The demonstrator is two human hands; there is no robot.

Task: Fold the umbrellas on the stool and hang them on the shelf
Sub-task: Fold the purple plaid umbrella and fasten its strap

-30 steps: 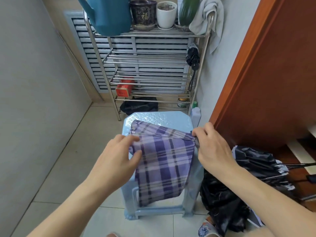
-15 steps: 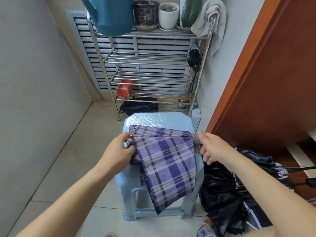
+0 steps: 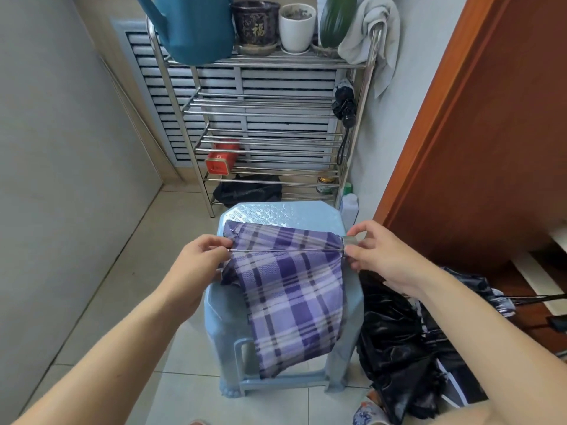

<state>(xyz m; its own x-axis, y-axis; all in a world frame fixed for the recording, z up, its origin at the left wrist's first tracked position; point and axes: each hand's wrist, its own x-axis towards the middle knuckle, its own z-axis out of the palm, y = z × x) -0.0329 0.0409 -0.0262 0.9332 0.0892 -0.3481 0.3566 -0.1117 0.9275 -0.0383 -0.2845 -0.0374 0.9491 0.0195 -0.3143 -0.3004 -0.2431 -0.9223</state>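
The two hands have drawn apart along the purple plaid umbrella (image 3: 291, 289), and a thin metal rib now shows stretched level between them where a moment ago the cloth lay bunched under the fingers. The left hand (image 3: 196, 265) has slid out to the rib's tip and pinches it; the right hand (image 3: 377, 259) has shifted to the silvery cap at the umbrella's other end and holds it between thumb and fingers. To my eye that means one panel is being pulled taut and straightened, so the folding is under way but not far along, and nothing purple is near hanging yet. The umbrella sits across the front of the pale blue stool (image 3: 276, 210), its loose canopy draping down over the stool's near side, directly between the hands. A crumpled black umbrella (image 3: 395, 338) lies on the floor to the right, by the stool's leg, untouched. On the metal shelf (image 3: 264, 65) behind, one folded black umbrella (image 3: 345, 102) already hangs from the right post.
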